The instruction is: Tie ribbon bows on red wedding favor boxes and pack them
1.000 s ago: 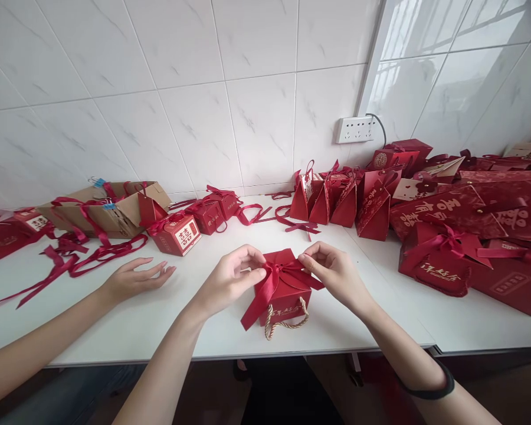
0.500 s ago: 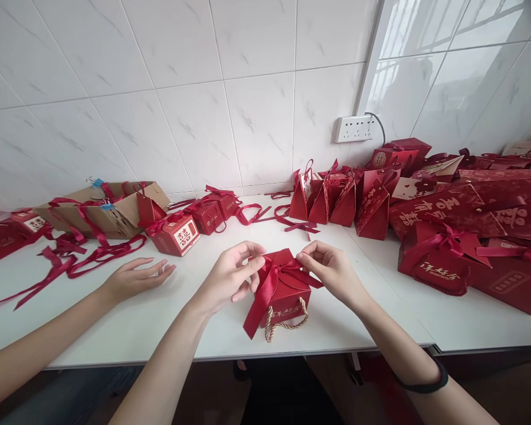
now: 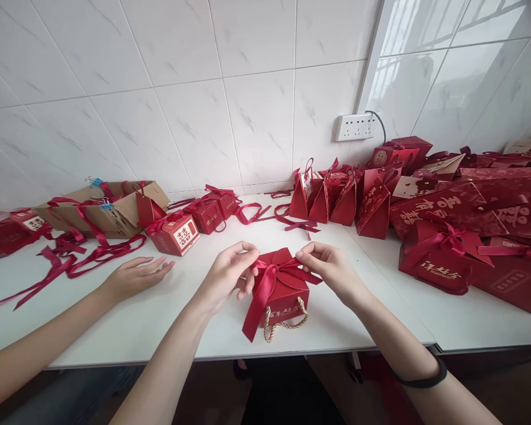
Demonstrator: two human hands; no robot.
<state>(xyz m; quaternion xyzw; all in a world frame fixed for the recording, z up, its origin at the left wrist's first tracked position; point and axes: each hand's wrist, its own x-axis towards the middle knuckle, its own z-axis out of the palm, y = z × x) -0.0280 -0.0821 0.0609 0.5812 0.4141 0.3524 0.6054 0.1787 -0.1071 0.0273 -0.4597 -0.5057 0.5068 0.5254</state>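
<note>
A small red gift box (image 3: 287,302) with gold lettering and a twisted gold cord handle (image 3: 285,324) stands near the table's front edge. Across its top runs a dark red satin ribbon (image 3: 265,289), looped into a bow, with one wide tail hanging down the left front. My left hand (image 3: 233,268) pinches the bow's left side between thumb and forefinger. On the other side, my right hand (image 3: 330,267) pinches the ribbon's right side at the box's top corner. The bow's knot lies on the lid between both hands.
A co-worker's hand (image 3: 137,277) rests palm up at left. Behind it are loose ribbons (image 3: 104,260), a cardboard box (image 3: 124,212) with ribbons and clips, and a red box with a white label (image 3: 174,234). Red bags and boxes (image 3: 451,206) crowd the right; a power strip (image 3: 354,127) hangs on the wall.
My left hand has drawn slightly left and up, pulling the bow's left side outward. My right hand and the box have barely moved.
</note>
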